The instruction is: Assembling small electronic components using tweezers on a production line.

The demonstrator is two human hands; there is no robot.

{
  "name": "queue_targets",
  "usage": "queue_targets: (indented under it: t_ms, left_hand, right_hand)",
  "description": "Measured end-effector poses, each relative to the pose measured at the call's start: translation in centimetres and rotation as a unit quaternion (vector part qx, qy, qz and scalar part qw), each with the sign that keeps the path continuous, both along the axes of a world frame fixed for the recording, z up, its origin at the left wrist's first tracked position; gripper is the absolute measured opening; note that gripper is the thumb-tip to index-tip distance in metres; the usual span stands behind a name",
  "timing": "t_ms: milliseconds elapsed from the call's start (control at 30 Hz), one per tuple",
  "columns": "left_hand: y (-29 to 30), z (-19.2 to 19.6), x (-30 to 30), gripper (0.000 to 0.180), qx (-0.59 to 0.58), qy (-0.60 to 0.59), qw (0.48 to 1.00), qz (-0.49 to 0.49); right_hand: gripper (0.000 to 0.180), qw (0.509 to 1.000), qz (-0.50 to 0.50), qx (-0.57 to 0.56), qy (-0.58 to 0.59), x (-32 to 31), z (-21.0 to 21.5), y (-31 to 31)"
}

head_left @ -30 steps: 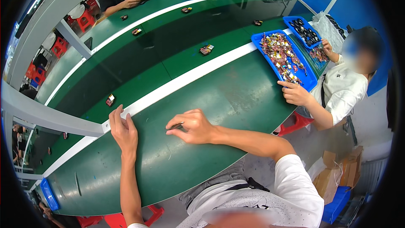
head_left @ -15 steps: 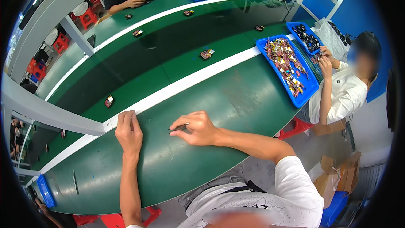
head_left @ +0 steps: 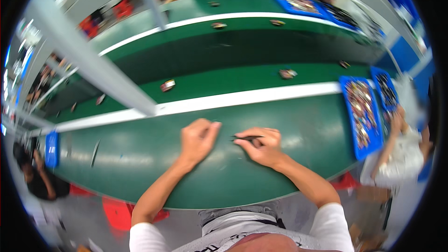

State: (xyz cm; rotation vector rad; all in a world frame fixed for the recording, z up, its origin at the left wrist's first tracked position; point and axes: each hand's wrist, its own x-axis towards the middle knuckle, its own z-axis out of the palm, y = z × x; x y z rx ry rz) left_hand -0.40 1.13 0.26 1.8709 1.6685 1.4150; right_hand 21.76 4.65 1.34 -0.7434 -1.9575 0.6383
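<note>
Over the green bench (head_left: 140, 158), my left hand (head_left: 197, 143) is closed, its fingers curled in and the thumb lying along them. Whether anything is inside it cannot be seen. To its right, my right hand (head_left: 265, 147) pinches a pair of dark tweezers (head_left: 249, 137) between thumb and fingers. The tips point left, toward my left hand, with a gap between. Nothing shows between the tips, though the picture is slightly blurred.
Beyond a white rail (head_left: 210, 100), small wrapped parts (head_left: 288, 73) lie on a green belt. A blue tray (head_left: 357, 126) of parts stands right, by a co-worker's arm (head_left: 391, 135). A thin rod (head_left: 95, 153) and blue bin (head_left: 52, 149) lie left. A grey post (head_left: 93, 60) rises at left.
The view has swung left, so the scene sits farther right. My left hand has come back from the rail toward my right hand and curled up. The right hand still holds the tweezers.
</note>
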Motion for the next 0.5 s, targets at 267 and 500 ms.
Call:
queue_targets:
  t_ms: [267, 500]
  left_hand:
    - [-1.3, -1.0, 1.4, 0.023, 0.096, 0.142, 0.967, -0.187]
    - [-1.7, -1.1, 1.9, 0.022, 0.104, 0.144, 0.969, -0.174]
  right_hand:
    - [0.014, 1.0, 0.008, 0.005, -0.005, 0.2, 0.0, -0.2]
    - [0.014, 1.0, 0.028, -0.011, 0.001, 0.8, -0.2, -0.1]
